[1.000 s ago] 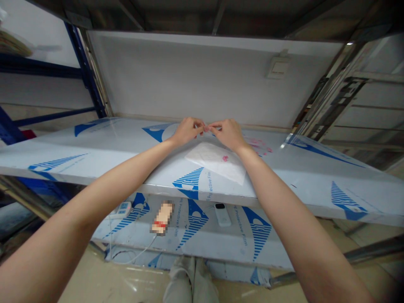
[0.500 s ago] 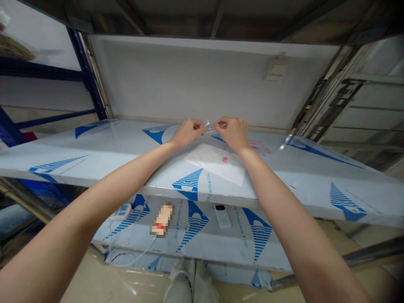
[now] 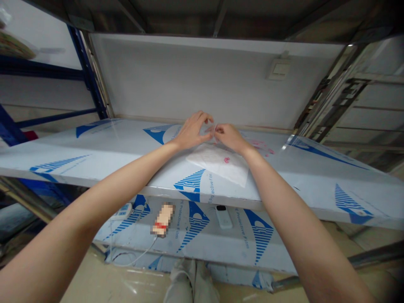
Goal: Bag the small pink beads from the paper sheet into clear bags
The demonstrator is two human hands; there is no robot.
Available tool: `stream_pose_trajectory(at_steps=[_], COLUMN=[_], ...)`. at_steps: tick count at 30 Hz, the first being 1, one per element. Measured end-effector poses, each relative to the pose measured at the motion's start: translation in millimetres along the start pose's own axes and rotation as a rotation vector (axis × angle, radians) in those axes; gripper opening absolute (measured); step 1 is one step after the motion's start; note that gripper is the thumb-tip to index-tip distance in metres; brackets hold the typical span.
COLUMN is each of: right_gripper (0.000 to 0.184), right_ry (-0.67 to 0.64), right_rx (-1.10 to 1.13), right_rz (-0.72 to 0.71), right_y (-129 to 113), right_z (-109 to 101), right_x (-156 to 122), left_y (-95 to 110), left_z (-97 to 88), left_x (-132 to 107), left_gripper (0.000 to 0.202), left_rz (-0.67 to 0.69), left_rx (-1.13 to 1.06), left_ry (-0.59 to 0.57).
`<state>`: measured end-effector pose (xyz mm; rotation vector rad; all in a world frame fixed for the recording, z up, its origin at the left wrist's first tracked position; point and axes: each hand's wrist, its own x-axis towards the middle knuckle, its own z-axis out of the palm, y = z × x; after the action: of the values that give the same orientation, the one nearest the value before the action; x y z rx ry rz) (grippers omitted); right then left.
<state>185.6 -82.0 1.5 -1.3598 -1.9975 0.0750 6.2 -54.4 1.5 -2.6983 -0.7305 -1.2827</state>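
Observation:
Above the far part of the film-covered shelf, my right hand [image 3: 225, 134] pinches a small piece of clear plastic [image 3: 212, 129], perhaps a little bag; its exact shape is hard to make out. My left hand [image 3: 194, 129] is just left of it, fingers and thumb apart, the thumb tip close to the plastic; I cannot tell if they touch. Below both hands lies a thin white sheet [image 3: 217, 168], with a small pink piece [image 3: 226, 160] on it. Several pink bits [image 3: 263, 147] are scattered on the shelf beyond my right wrist.
A lower shelf [image 3: 205, 246] holds a white handheld device [image 3: 224, 217], a pixelated object [image 3: 163, 219] on a white cable, and a white power strip [image 3: 123, 211]. A metal shelf [image 3: 176, 17] hangs overhead. Behind is a wall with a switch [image 3: 279, 69].
My left hand has opened from its pinch on the clear plastic, fingers spreading upward. My right hand has shifted slightly down and still holds the plastic.

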Motion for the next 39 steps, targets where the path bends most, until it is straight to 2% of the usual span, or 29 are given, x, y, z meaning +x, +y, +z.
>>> stream_pose_trajectory(at_steps=[2,3,6,8,14,18,22,24,26,29,32,34,36,39], right_gripper=[0.025,0.024,0.024,0.025,0.032,0.043,0.054,0.052,0.042,0.030,0.029,0.032,0.035,0.039], right_ry=[-0.022,-0.027,-0.018,-0.017,-0.054,-0.104,-0.039,-0.031,-0.102,-0.325,-0.554,-0.662,-0.722,-0.735], right_rx=[0.037,0.064,0.138,0.190,0.282,0.365,0.385,0.372,0.334,0.265,0.188,0.158,0.148,0.135], right_rz=[-0.008,-0.003,0.043,0.053,0.094,0.151,0.196,0.238,0.257,0.218,0.181,0.183,0.193,0.192], right_y=[4.2,6.0,7.7,5.3,-5.0,-6.9,-1.8,3.1,7.8,11.5,11.5,11.4,11.8,13.0], right_z=[4.9,7.4,11.0,9.4,3.0,2.0,-7.5,-16.5,-26.6,-38.5,-43.7,-44.8,-46.0,-49.6], right_x=[2.7,3.9,5.7,5.2,-0.8,-2.8,-3.1,-4.5,-7.0,-11.0,-12.9,-13.2,-13.3,-13.7], left_y=[-2.4,-3.2,-3.1,-1.5,1.5,-2.2,-12.3,-17.8,-21.3,-21.6,-19.0,-18.0,-18.0,-18.5], left_z=[2.1,3.1,4.7,4.8,6.3,8.0,6.6,5.4,4.6,4.4,4.7,4.8,4.7,4.4], left_x=[-1.0,-1.7,-3.3,-3.3,-2.5,-2.2,-0.4,0.3,0.5,-0.4,-1.9,-2.9,-3.7,-4.1], left_gripper=[0.060,0.067,0.063,0.059,0.070,0.064,0.057,0.057,0.057,0.056,0.049,0.044,0.044,0.046], left_rz=[0.077,0.109,0.164,0.146,0.090,0.081,0.004,-0.064,-0.118,-0.144,-0.135,-0.121,-0.114,-0.124], left_rx=[0.069,0.107,0.183,0.192,0.148,-0.001,-0.103,-0.112,-0.111,-0.121,-0.115,-0.096,-0.079,-0.075], left_ry=[-0.044,-0.090,-0.210,-0.226,-0.197,-0.129,-0.053,-0.022,-0.004,-0.032,-0.100,-0.153,-0.204,-0.249])
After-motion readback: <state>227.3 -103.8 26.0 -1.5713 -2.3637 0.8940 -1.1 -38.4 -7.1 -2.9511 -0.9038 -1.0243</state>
